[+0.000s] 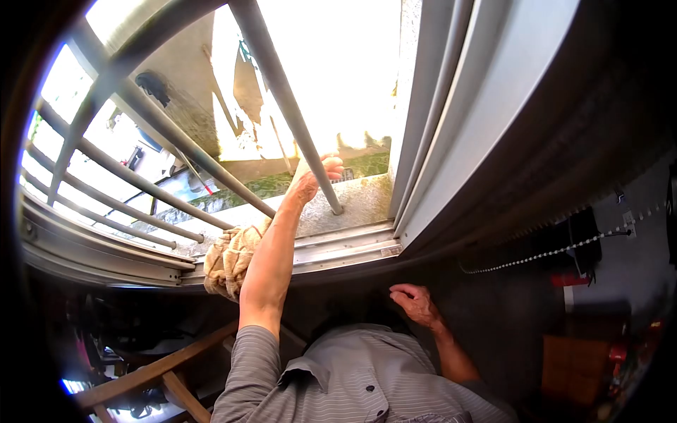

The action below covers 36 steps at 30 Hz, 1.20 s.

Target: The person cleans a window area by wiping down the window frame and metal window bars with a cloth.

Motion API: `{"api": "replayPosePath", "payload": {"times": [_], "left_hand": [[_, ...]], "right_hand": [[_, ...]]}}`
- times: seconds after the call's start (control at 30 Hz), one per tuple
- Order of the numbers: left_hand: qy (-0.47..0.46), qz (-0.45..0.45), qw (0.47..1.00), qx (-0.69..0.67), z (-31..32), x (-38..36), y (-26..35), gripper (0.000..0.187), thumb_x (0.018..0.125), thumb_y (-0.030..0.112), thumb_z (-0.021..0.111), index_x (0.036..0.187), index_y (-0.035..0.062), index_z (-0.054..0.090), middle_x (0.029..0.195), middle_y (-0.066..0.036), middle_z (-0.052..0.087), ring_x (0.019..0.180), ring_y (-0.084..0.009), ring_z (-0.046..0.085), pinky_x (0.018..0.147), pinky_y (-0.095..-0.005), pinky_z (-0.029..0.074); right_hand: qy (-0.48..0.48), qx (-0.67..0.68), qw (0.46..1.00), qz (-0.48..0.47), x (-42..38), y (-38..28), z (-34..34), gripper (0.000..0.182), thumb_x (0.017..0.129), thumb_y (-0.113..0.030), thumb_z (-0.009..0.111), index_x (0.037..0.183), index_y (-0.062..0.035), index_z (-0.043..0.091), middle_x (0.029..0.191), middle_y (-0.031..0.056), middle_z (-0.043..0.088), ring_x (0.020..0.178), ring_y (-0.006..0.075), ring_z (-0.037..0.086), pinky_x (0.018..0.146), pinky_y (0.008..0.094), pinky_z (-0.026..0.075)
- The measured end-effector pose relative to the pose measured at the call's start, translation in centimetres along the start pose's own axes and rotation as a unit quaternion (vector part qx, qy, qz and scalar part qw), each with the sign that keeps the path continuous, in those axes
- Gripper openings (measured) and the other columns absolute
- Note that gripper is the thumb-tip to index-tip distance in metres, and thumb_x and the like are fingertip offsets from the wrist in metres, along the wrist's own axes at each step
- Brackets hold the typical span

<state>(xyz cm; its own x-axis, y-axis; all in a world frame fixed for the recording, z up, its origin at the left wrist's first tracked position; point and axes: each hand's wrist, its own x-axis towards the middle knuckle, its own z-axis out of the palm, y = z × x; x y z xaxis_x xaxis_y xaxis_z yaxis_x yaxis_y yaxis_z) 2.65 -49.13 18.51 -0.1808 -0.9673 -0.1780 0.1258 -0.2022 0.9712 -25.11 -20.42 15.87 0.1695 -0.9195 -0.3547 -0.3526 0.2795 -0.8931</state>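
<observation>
Over the inner edge of the aluminium window track [338,247], a bunched tan cloth [229,261] lies just beside the left forearm, which hides part of it. It should be light, soft and limp, unlikely to suffer from squeezing but apt to sag or snag on the metal edge. Its thick folds on the side away from the arm look the best place to take hold; a loose corner would probably let the rest unfold. Whether it is damp cannot be told.

Past it, the left hand [310,180] is at the lower part of a round window bar [284,92], its fingers [335,169] showing on the far side. The bar crosses in front of the hand, so I cannot tell whether they grip it, merely pass behind it or hold something hidden. The bar looks stiff and fixed at its foot in the rough concrete sill [367,197]; its rounded shaft would suit a wrapped grip, though smooth paint could make it a little slippery.

The cloth is creased into deep, ropy folds, with browner shadows between; the bar is plain, dull grey-beige. Below the track, the right hand [417,307] hangs near the striped shirt [345,374], loosely bent, its palm hidden, so its contents cannot be told
</observation>
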Motion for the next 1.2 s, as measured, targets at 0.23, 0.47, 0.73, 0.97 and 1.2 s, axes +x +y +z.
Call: {"api": "replayPosePath", "payload": {"times": [0.23, 0.47, 0.73, 0.97, 1.2], "left_hand": [[-0.011, -0.010, 1.000, -0.019, -0.3, 0.6, -0.5, 0.041, 0.086, 0.020, 0.076, 0.113, -0.0100, 0.066, 0.103, -0.018, 0.071, 0.089, -0.0222, 0.070, 0.077, -0.0313, 0.059], [0.033, -0.024, 0.999, -0.018, 0.7, 0.1, -0.4, 0.024, 0.086, 0.009, 0.072, 0.101, -0.0081, 0.067, 0.083, -0.014, 0.069, 0.069, -0.0190, 0.069, 0.060, -0.0273, 0.059], [0.062, -0.015, 0.998, 0.021, 0.3, -1.3, 0.5, 0.019, 0.087, 0.020, 0.075, 0.084, 0.0011, 0.072, 0.072, -0.007, 0.068, 0.060, -0.0132, 0.066, 0.052, -0.0251, 0.050], [0.126, 0.060, 0.979, 0.150, 0.5, -1.6, 1.0, 0.034, 0.092, 0.026, 0.056, 0.073, 0.0007, 0.068, 0.062, -0.007, 0.064, 0.054, -0.0127, 0.060, 0.052, -0.0290, 0.051], [0.143, 0.139, 0.947, 0.252, 0.1, -1.0, 0.0, 0.033, 0.086, 0.021, 0.052, 0.065, -0.0037, 0.060, 0.058, -0.019, 0.057, 0.049, -0.0247, 0.055, 0.057, -0.0401, 0.048]], "right_hand": [[0.003, 0.043, 0.999, -0.029, 1.4, 4.5, 0.7, 0.029, 0.090, -0.020, 0.069, 0.109, 0.0019, 0.072, 0.093, 0.0108, 0.075, 0.087, 0.0148, 0.068, 0.080, 0.0289, 0.053], [0.004, 0.017, 0.997, -0.081, 1.9, 7.2, 1.4, 0.031, 0.091, -0.016, 0.066, 0.112, 0.0058, 0.069, 0.092, 0.0114, 0.073, 0.081, 0.0142, 0.067, 0.074, 0.0278, 0.054], [0.010, 0.004, 0.993, -0.116, 3.3, 10.6, 2.4, 0.030, 0.090, -0.017, 0.067, 0.111, 0.0045, 0.069, 0.092, 0.0098, 0.073, 0.079, 0.0131, 0.066, 0.075, 0.0267, 0.053], [-0.022, 0.037, 0.996, -0.079, 3.2, 8.4, 2.8, 0.029, 0.090, -0.017, 0.067, 0.109, 0.0046, 0.070, 0.089, 0.0098, 0.073, 0.079, 0.0123, 0.065, 0.075, 0.0260, 0.053], [0.032, -0.664, 0.651, -0.367, 3.1, 9.2, 2.6, 0.032, 0.104, -0.021, 0.044, 0.130, -0.0052, 0.053, 0.116, 0.0073, 0.062, 0.100, 0.0170, 0.060, 0.088, 0.0303, 0.051]]}}
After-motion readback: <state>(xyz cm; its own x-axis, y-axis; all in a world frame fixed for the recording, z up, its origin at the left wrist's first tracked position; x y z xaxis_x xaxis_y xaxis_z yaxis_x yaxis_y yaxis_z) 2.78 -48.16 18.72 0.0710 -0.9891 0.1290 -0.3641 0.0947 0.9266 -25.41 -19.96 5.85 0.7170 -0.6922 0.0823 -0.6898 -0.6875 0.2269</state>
